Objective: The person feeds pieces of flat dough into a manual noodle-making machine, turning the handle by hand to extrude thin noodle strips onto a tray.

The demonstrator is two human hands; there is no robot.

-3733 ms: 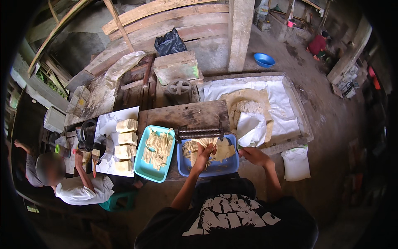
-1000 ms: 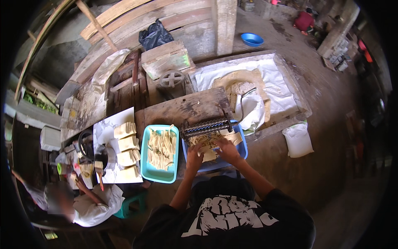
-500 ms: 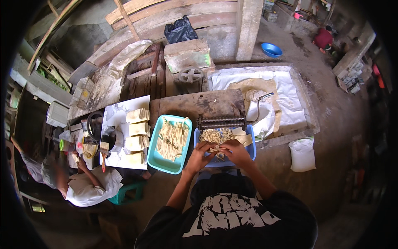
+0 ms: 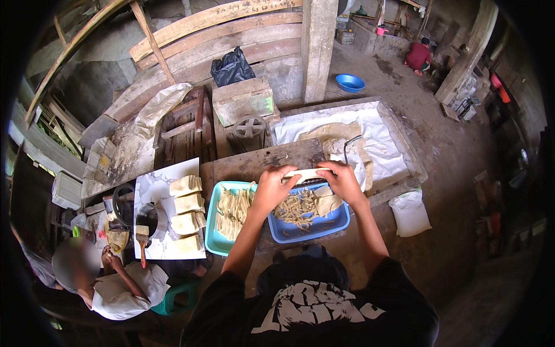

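- Left hand [image 4: 272, 188]: fingers curled over one end of a pale dough sheet [image 4: 303, 173], gripping it above the far rim of the blue tray.
- Right hand [image 4: 342, 180]: closed on the other end of the same sheet, so the strip runs level between both hands.
- Blue tray [image 4: 338, 222]: rectangular, directly below the hands on the wooden bench [image 4: 260, 162]; holds cut yellowish strips [image 4: 295, 205] and a folded pale piece at its right side.
- Dark toothed cutter [image 4: 315, 182]: only partly seen, just under the held sheet at the blue tray's far edge; mostly hidden by the hands.
- Teal tray [image 4: 213, 231]: touching the blue tray's left side, filled with more pale strips.
- White board [image 4: 153, 191]: left of the teal tray, carrying four stacked tan blocks [image 4: 186, 214] in a column.
- Seated person [image 4: 115, 283]: lower left, in a white shirt, hand by a small brush and dark round pots.
- White-lined wooden trough [image 4: 376, 139]: right of the bench, with a large pale dough mass lying in it.
- Blue basin [image 4: 350, 84]: on the floor, well apart, beyond the trough.
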